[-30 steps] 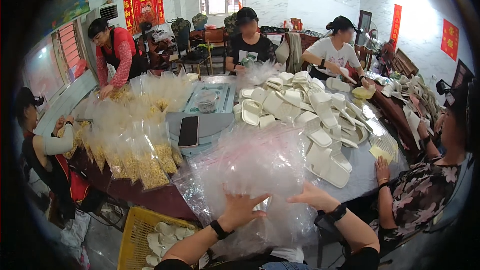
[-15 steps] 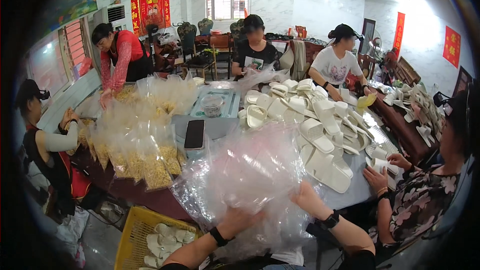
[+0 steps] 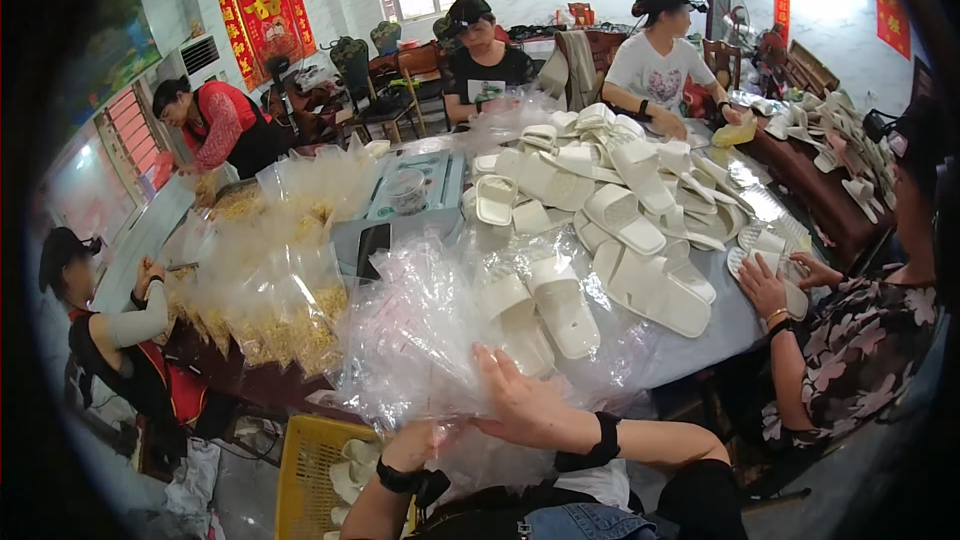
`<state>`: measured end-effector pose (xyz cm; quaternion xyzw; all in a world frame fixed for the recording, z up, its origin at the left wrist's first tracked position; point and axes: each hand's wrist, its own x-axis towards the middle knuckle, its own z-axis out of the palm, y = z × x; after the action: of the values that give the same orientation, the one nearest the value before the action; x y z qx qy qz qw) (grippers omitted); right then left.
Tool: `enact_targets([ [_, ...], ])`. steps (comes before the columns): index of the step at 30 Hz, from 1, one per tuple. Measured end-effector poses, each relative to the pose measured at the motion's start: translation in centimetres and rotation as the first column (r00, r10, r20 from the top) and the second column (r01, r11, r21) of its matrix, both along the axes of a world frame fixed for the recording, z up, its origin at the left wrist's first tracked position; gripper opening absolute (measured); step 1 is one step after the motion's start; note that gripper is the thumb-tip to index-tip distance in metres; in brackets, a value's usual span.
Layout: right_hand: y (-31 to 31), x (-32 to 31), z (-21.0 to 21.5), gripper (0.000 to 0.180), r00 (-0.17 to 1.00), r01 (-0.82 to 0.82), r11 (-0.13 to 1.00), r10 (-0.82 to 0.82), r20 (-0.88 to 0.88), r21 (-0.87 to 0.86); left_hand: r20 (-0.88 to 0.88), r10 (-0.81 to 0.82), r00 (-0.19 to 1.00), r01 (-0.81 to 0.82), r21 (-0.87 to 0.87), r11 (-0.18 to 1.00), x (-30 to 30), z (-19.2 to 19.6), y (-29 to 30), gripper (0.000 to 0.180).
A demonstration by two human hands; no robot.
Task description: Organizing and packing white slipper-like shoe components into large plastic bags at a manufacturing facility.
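A loose stack of clear plastic bags point(image 3: 410, 325) with pinkish markings lies at the table's near edge. At its lower edge, my left hand point(image 3: 413, 445) is closed on the bags, its fingertips partly hidden by plastic. My right hand point(image 3: 530, 402) lies against the stack's right side, its fingers stretched out and the palm turned toward the bags. Just beyond that hand, a pair of white slide slippers point(image 3: 563, 310) rests with clear film around or over it; I cannot tell which. A large heap of white slippers point(image 3: 610, 170) spreads behind this pair.
Left of the stack stand several bags of yellow bits point(image 3: 290, 315). A dark phone point(image 3: 374, 245) and a round clear tub point(image 3: 405, 191) are behind it. Below the table edge sits a yellow crate point(image 3: 310, 470) holding white pieces. Co-workers surround the table; one at right handles a slipper point(image 3: 770, 250).
The bags have come down and left from in front of the slippers, uncovering the pair. Both my hands moved left, and my right hand also came lower. The view has shifted.
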<state>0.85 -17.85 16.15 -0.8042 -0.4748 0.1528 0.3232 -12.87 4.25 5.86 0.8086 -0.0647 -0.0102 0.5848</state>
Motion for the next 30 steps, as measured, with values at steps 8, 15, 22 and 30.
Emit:
enact_targets([
  [8, -1.7, 2.5, -2.4, 0.114, 0.975, -0.214, 0.952, 0.194, 0.109, 0.220, -0.190, 0.009, 0.982, -0.176, -0.892, 0.416, 2.2, 4.1, -4.6, 0.107],
  [15, -4.2, 6.2, -2.0, 0.069, 0.681, -0.016, 0.965, 0.203, -0.704, 0.263, -0.180, 0.205, 0.962, -0.167, 0.210, 0.963, 4.0, 10.7, -7.2, 0.093],
  [22, -4.2, 7.0, -3.7, 0.064, 0.569, 0.276, 0.888, 0.158, -0.807, 0.368, -0.147, 0.189, 0.971, -0.042, 0.671, 0.741, 3.9, 8.4, -6.3, 0.117],
  [30, -4.1, 4.8, -4.9, 0.071, 0.741, 0.120, 0.953, 0.100, -0.664, 0.277, 0.043, 0.197, 0.979, -0.191, 0.521, 0.832, 3.5, 8.9, -8.3, 0.125],
])
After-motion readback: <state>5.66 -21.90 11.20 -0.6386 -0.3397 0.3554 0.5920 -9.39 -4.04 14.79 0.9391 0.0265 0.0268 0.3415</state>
